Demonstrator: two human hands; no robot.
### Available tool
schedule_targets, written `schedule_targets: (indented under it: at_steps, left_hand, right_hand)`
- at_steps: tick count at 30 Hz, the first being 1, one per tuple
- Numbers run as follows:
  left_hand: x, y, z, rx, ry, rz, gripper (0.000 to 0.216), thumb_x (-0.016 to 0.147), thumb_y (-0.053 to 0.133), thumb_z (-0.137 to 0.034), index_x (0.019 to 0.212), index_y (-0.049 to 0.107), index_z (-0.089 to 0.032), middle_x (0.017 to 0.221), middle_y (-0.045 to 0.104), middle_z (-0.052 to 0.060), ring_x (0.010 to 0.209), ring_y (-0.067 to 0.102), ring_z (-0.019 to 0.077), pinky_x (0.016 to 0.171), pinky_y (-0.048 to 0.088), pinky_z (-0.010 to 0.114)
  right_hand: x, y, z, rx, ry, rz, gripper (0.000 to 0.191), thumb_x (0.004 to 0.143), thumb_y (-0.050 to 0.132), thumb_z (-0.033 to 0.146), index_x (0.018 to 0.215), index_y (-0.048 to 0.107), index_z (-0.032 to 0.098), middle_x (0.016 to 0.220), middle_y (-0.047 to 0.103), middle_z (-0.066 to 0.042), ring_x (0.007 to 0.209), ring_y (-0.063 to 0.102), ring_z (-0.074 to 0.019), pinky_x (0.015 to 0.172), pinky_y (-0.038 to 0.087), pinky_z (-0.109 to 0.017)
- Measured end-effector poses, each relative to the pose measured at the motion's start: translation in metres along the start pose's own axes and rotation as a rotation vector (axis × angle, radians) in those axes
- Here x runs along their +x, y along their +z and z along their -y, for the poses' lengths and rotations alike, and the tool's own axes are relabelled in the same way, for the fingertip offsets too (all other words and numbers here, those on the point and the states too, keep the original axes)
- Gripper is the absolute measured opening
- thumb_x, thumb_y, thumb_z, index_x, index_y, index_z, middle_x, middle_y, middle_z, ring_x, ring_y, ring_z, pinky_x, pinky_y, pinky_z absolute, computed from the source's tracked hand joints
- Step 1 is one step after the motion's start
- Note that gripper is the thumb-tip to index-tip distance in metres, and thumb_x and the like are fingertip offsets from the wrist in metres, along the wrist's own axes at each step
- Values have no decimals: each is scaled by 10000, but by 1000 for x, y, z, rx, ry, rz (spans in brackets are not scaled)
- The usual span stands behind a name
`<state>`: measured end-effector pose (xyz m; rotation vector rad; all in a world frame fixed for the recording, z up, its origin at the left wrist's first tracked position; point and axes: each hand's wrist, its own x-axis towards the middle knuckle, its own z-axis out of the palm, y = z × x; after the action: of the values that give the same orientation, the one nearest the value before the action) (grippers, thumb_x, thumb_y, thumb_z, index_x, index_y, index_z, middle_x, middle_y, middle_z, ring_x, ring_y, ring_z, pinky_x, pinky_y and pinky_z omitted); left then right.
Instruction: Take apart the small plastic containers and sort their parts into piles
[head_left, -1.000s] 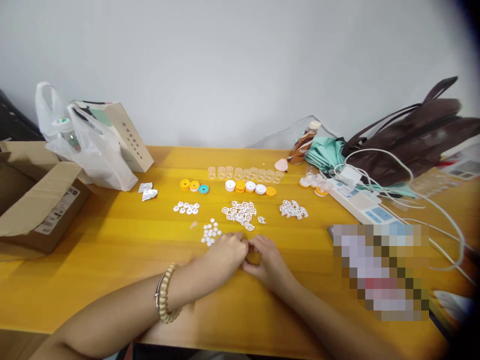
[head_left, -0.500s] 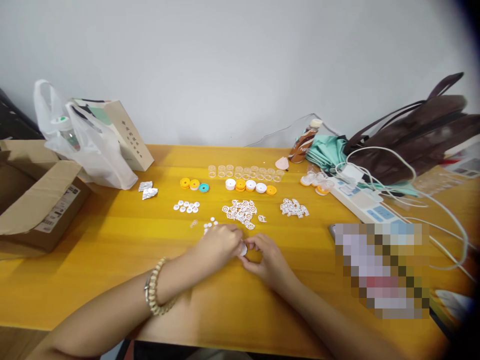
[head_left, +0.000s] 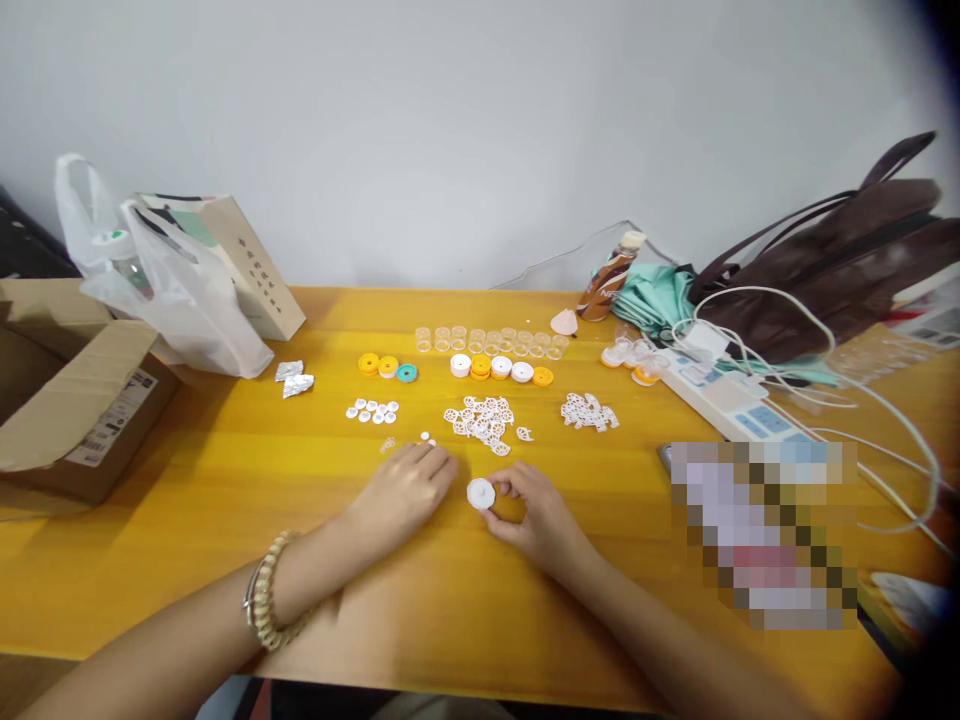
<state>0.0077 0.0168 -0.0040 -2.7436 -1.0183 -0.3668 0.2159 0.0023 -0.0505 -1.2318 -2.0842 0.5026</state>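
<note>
- white disc [head_left: 481, 493] on desk [head_left: 225, 480], near front edge, between both hands
- right hand [head_left: 536, 515] pinches disc's right edge, fingers curled
- left hand [head_left: 405, 490] just left of disc, loosely flat, palm down, holding nothing, over small white buttons [head_left: 427, 438]
- heap of white lattice pieces [head_left: 480, 422] behind
- row of orange and white caps [head_left: 501, 369] farther back

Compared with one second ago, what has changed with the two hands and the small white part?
The left hand drew apart from the right hand, sliding left onto the small white discs, palm down. The round white part, hidden between both hands before, now shows, pinched only by the right fingers. The lattice pieces, coloured caps and clear cups stayed in place.
</note>
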Motion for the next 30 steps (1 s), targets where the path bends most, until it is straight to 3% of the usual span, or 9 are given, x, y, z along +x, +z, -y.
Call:
schedule_targets:
  at_steps: [6,15,30]
  left_hand:
    - [19,13,-8,-45,207,-106,228,931,415,-188,797,595,-145,718,589,22,661,519,149,629,340,290]
    - [15,19,-1,5,346,-218,187,927,416,-129,881,598,-131,726,622,25,683,520,140,646,326,305]
    - [16,14,1,35,430,-181,188,917,422,-98,831,587,-127,750,621,39,692,530,144,652,331,326]
  right_hand:
    - [0,0,-1,4,-28,-8,218,649,643,116,823,539,196,708,544,-4,678,518,-168,614,410,-284]
    - [0,-4,-1,20,-21,10,208,659,637,118,835,557,195,697,532,-1,670,510,-161,624,420,-290]
    - [0,-5,0,52,-18,-1,213,671,626,129,859,561,206,724,553,-10,696,531,-166,647,449,-294]
